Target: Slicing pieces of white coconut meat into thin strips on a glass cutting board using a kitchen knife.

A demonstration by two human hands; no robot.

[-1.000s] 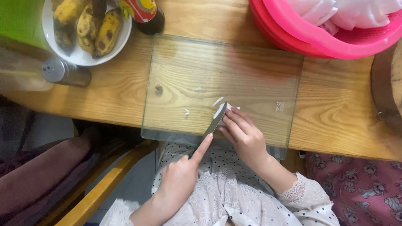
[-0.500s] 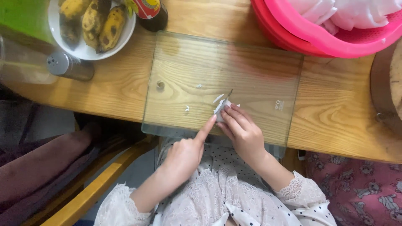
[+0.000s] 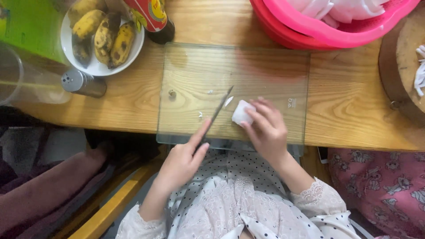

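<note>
A clear glass cutting board (image 3: pixel 265 62) lies on the wooden table (image 3: pixel 345 102). My left hand (image 3: pixel 183 159) grips a knife (image 3: pixel 219 110) by its handle, index finger along the spine, the blade angled up and right over the board. My right hand (image 3: pixel 265 130) presses its fingertips on a small white piece of food (image 3: pixel 241 113) just right of the blade. A thin white sliver (image 3: pixel 228 102) lies beside the blade, with a few tiny scraps on the glass.
A white bowl of dark-spotted bananas (image 3: pixel 99 37) and a metal shaker (image 3: pixel 82 82) sit at the left, a dark bottle (image 3: pixel 152 20) behind the board. A pink basin (image 3: pixel 336 22) stands at the back right, a round wooden block (image 3: pixel 405 66) at the right edge.
The knife blade has drawn away to the left of the white piece, which now shows beside it. My right hand has shifted slightly right on the piece.
</note>
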